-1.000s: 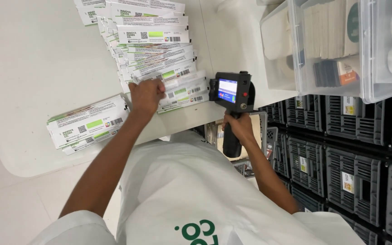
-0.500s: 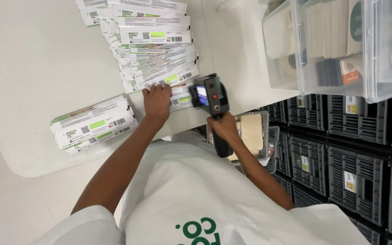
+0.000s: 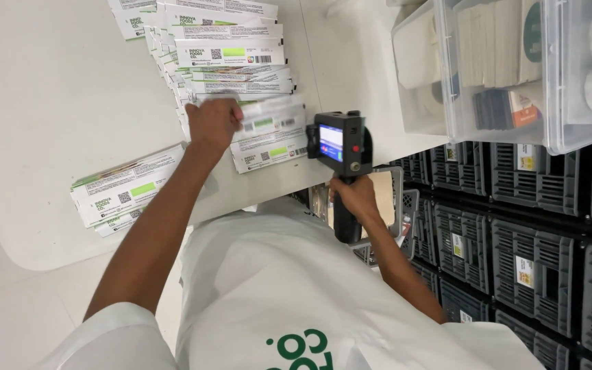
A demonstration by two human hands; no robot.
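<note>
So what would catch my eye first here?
Probably the black handheld device with a lit screen, gripped by the right hand at the table's edge. Next, the long fanned row of white labelled packs running up the table, with the left hand pressed on the nearest ones.

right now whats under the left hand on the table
The left hand presses on a fanned row of white printed packets on the white table. The packet parts beneath the palm are hidden.

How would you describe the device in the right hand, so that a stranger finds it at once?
Look at the near edge of the white table, right of the fanned row of printed packets. The right hand grips a black handheld device there; only it has a lit blue screen.
</note>
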